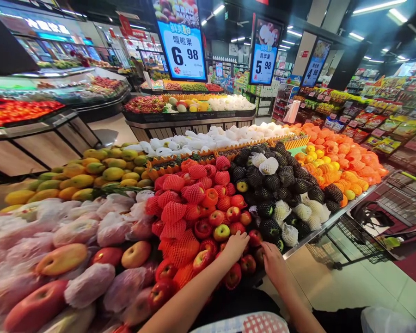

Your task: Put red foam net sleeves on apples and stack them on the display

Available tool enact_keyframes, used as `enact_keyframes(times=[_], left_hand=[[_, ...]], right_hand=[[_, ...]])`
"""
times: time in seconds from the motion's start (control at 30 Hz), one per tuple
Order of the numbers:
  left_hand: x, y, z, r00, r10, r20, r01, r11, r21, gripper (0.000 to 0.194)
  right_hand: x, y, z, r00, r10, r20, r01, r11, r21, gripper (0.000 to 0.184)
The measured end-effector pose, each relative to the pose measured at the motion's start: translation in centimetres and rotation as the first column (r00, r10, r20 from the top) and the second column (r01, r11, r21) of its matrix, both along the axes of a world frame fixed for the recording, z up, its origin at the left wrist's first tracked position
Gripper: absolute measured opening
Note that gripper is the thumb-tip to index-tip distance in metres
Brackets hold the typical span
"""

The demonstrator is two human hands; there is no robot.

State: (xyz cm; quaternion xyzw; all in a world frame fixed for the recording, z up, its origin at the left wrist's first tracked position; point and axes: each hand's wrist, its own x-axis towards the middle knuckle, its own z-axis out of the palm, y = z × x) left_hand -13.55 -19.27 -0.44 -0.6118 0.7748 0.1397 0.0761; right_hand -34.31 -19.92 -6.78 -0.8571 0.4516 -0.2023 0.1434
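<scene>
A small red apple (255, 237) sits between my two hands, near the front edge of the apple pile. My left hand (236, 246) reaches in from the lower left, its bent fingertips against the apple's left side. On the other side, the fingertips of my right hand (274, 260) press at the apple's right edge; its thumb is hidden. Around them lie bare red apples, such as a dark red apple (247, 264) just below. A yellow-green apple (222, 232) rests left of my left hand. Farther back are apples in red foam nets (194, 193).
Fruit in black foam nets (254, 176) lies to the right, then oranges (362, 186). Large wrapped apples (90, 277) and mangoes (113, 174) fill the left. A metal edge (310, 241) borders the stand, beside a shopping cart (384, 208). Price screens (183, 51) hang above.
</scene>
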Motion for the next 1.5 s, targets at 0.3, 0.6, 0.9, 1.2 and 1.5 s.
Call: enact_keyframes(times=[0.3,0.6,0.9,1.2,1.5], left_hand=[[0.1,1.5,-0.8,0.995,0.093,0.035,-0.092,0.995,-0.038,0.031],[0.1,1.4,-1.3,0.997,0.053,0.054,-0.050,0.997,-0.057,0.032],[-0.1,1.2,-2.3,0.992,0.059,0.109,-0.048,0.994,-0.095,0.027],[0.4,1.6,-2.3,0.988,0.124,0.092,-0.112,0.986,-0.123,0.041],[0.4,1.8,-1.7,0.990,0.127,0.060,-0.121,0.989,-0.085,0.044]], right_hand=[[4.7,-0.5,-3.2,0.996,-0.083,-0.029,0.075,0.975,-0.211,0.058],[6.6,-3.3,0.7,0.944,0.005,-0.331,-0.069,0.980,-0.184,0.043],[8.9,-4.9,1.2,0.882,-0.002,-0.471,-0.064,0.990,-0.124,0.025],[9.3,-4.2,2.8,0.862,0.033,-0.506,-0.089,0.992,-0.086,0.024],[11.5,-8.6,5.5,0.874,0.075,-0.480,-0.107,0.993,-0.041,0.037]])
